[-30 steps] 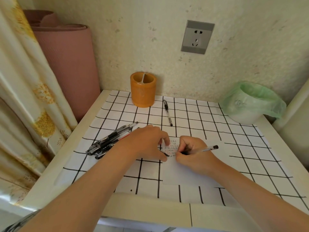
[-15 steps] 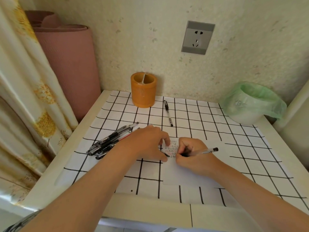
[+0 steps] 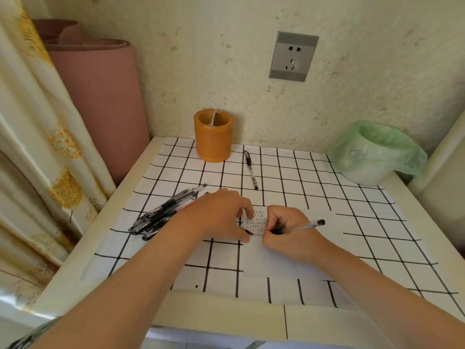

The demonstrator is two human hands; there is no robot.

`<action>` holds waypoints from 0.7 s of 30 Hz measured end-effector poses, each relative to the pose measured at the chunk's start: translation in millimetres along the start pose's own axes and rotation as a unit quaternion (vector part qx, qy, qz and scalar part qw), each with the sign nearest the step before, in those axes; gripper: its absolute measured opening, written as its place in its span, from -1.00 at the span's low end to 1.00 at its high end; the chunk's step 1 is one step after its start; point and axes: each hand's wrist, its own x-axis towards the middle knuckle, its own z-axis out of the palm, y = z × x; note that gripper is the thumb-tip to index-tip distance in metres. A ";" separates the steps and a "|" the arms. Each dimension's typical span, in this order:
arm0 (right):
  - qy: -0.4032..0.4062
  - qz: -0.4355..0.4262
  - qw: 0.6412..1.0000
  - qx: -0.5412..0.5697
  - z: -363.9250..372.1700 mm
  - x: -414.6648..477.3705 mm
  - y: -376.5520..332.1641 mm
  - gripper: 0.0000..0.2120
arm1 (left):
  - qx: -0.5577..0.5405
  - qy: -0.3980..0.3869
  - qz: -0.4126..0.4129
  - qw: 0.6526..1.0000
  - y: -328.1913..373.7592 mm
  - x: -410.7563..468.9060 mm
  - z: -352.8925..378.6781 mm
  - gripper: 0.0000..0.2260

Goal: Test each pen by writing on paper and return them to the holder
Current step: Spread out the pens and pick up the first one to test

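My right hand [image 3: 286,235] grips a clear pen with a black end [image 3: 308,224], its tip down on a white sheet of paper [image 3: 274,263] that carries rows of small red and black marks. My left hand [image 3: 221,215] lies flat, fingers pressing the paper's left edge. To the left of that hand lies a pile of several black and clear pens [image 3: 163,214]. One more black pen [image 3: 251,170] lies alone farther back. The orange cylindrical holder [image 3: 213,136] stands upright at the back by the wall.
A bin lined with a green bag [image 3: 372,154] sits at the back right. A pink rolled mat [image 3: 98,96] and a curtain [image 3: 32,147] stand to the left. A wall socket [image 3: 293,56] is above. The table has a gridded cover [image 3: 352,222].
The pen in my right hand has shifted slightly while writing; its rear end sits a little lower. My left hand stays on the paper.
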 end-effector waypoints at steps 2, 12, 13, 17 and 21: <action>0.029 0.021 0.998 0.052 0.0 0.5 -0.9 -0.83 | 0.000 -0.001 0.002 1.000 0.3 -0.7 -0.8 -0.56; 0.111 0.035 0.980 0.160 -5.0 9.4 -9.0 -0.66 | -0.042 -0.025 0.003 0.999 -7.5 -7.1 -7.8 -0.79; 0.108 0.024 0.978 0.175 -6.3 10.6 -10.7 -0.62 | -0.043 -0.021 0.001 0.999 -7.5 -7.1 -7.3 -0.84; 0.131 0.049 0.938 0.317 -17.7 16.4 -21.9 -0.63 | -0.044 0.006 -0.008 0.999 -10.3 -8.7 -10.0 -0.92; 0.149 0.050 0.934 0.320 -36.2 11.0 -23.6 -0.66 | -0.065 0.042 -0.027 0.997 -7.4 -3.9 -15.3 -0.90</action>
